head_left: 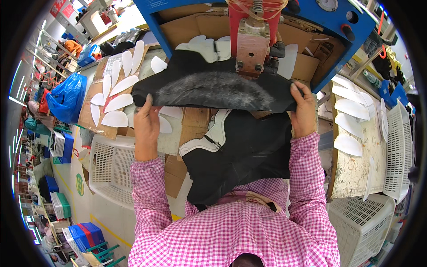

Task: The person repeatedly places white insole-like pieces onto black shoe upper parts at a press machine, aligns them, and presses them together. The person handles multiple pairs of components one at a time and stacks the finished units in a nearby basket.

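A black cloth sheet [213, 89] with a pale, dusty, curved patch spans the space under the machine's metal press head [252, 49]. Its left end is pinched between the thumb and fingers of my left hand [147, 127]. My right hand [304, 107] grips the opposite end, thumb on top. Closer to my body, more black cloth [244, 151] hangs over my lap, with a white shaped piece [207, 140] along its left edge. Whether both cloth areas are one sheet I cannot tell. Another white shaped piece [202, 46] lies behind the stretched cloth.
White curved pieces [119, 102] are spread on cardboard at left; several more [349, 109] lie on a worn board at right. The blue machine frame [149, 22] rises ahead. White plastic baskets [109, 167] stand either side. A blue bag [66, 98] sits far left.
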Available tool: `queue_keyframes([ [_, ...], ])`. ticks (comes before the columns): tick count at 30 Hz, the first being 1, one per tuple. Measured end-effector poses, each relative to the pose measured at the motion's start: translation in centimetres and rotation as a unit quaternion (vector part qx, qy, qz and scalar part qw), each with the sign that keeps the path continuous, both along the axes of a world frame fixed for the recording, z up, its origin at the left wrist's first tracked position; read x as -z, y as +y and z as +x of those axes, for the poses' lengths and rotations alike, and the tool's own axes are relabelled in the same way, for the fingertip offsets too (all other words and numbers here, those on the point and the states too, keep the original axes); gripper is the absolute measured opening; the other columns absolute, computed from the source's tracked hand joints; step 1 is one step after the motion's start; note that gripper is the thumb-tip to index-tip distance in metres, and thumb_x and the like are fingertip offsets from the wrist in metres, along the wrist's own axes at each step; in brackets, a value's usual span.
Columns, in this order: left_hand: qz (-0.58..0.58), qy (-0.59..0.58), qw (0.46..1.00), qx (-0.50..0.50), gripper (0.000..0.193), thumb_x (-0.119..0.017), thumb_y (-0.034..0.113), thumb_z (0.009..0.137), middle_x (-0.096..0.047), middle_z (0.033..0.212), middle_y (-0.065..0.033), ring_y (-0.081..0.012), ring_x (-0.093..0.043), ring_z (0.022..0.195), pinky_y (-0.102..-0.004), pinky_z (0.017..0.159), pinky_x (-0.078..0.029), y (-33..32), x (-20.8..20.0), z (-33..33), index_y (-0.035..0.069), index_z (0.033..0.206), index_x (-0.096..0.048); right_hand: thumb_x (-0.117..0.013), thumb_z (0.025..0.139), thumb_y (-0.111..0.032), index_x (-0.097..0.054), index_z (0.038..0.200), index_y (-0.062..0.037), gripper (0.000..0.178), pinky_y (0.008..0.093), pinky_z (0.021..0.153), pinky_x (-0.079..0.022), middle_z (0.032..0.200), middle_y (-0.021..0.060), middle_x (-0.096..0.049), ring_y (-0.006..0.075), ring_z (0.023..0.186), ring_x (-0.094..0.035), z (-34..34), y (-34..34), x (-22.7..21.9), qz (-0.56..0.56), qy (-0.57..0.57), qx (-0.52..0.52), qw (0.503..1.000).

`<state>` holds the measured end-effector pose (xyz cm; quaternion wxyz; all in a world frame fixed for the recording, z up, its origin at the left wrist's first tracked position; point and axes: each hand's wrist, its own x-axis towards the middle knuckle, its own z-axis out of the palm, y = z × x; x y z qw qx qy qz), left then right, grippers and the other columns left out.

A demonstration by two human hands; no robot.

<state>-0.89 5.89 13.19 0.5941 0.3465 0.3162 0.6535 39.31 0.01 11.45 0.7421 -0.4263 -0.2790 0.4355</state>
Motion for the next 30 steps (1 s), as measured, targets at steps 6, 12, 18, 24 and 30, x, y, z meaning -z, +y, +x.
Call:
queue_keyframes([
  [6,0.008,-0.037,0.994,0.100,0.026,-0.060,0.006,0.091,-0.064,0.111,-0.0112,-0.0207,-0.061,0.102,-0.0368,0.092,-0.048,0.0,0.1,11.5,-0.004,0.115,-0.056,-0.063,0.090,-0.008,-0.059,0.114,0.0034,0.028,0.0253,0.080,-0.052,0.105,0.0100,-0.065,0.0159,0.091,-0.063,7.7,-7.4,-2.4,-0.029,-0.064,0.159,0.985],
  [12,-0.018,-0.037,0.995,0.092,0.028,-0.063,0.005,0.089,-0.063,0.112,-0.0110,-0.0204,-0.062,0.102,-0.0365,0.092,-0.048,-0.5,1.6,12.0,-0.002,0.116,-0.056,-0.061,0.090,-0.007,-0.061,0.113,0.0015,0.024,0.0250,0.082,-0.052,0.104,0.0087,-0.065,0.0140,0.092,-0.063,8.6,-9.6,-1.8,-0.020,-0.077,0.166,0.983],
  [18,-0.052,0.015,0.998,-0.031,0.031,-0.058,0.012,0.093,-0.063,0.117,-0.0096,-0.0217,-0.060,0.107,-0.0402,0.097,-0.042,-1.6,0.4,-1.5,0.000,0.121,-0.054,-0.066,0.086,-0.005,-0.063,0.105,0.0007,0.020,0.0221,0.079,-0.048,0.097,0.0043,-0.064,0.0105,0.087,-0.060,-1.2,-2.2,0.6,0.023,-0.008,-0.016,1.000],
  [24,-0.028,0.014,0.999,-0.031,0.030,-0.062,0.002,0.089,-0.063,0.113,-0.0102,-0.0189,-0.060,0.104,-0.0346,0.095,-0.045,-3.4,0.1,1.0,-0.002,0.117,-0.057,-0.063,0.089,-0.006,-0.062,0.111,0.0006,0.022,0.0227,0.078,-0.050,0.101,0.0057,-0.065,0.0119,0.089,-0.062,0.6,-4.2,-0.6,-0.004,-0.055,0.048,0.997],
  [30,-0.011,-0.050,0.990,0.132,0.034,-0.064,0.002,0.087,-0.061,0.116,-0.0079,-0.0170,-0.060,0.103,-0.0342,0.093,-0.047,-2.9,2.2,11.7,0.000,0.120,-0.055,-0.061,0.090,-0.007,-0.060,0.112,0.0025,0.024,0.0249,0.080,-0.053,0.103,0.0099,-0.065,0.0148,0.091,-0.064,7.8,-10.5,-1.6,-0.002,-0.057,0.205,0.977],
])
